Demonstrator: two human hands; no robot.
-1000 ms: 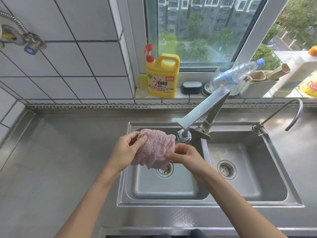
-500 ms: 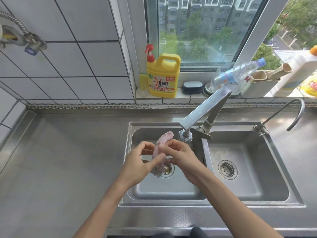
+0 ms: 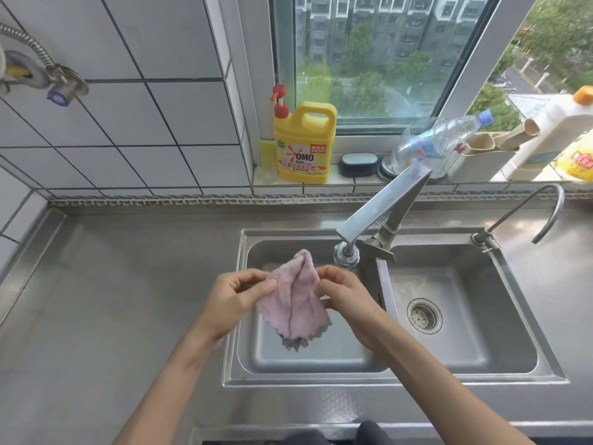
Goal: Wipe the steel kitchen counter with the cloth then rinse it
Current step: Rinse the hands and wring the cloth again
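Note:
A pink cloth (image 3: 296,300) with a grey underside hangs over the left basin of the steel sink (image 3: 308,358). My left hand (image 3: 236,300) pinches its upper left edge and my right hand (image 3: 345,292) pinches its upper right edge, so it droops between them. The flat steel tap's nozzle (image 3: 346,255) sits just above and right of the cloth; I see no water running. The steel counter (image 3: 112,316) stretches to the left of the sink.
The right basin (image 3: 455,316) has a drain strainer. A thin curved tap (image 3: 545,216) stands at the back right. On the window sill are a yellow detergent jug (image 3: 303,146), a dark soap dish (image 3: 357,163), a clear bottle (image 3: 439,142) and other containers.
The cloth was bunched and squeezed between both hands half a second ago. Now the hands have moved apart and the cloth hangs spread out between them.

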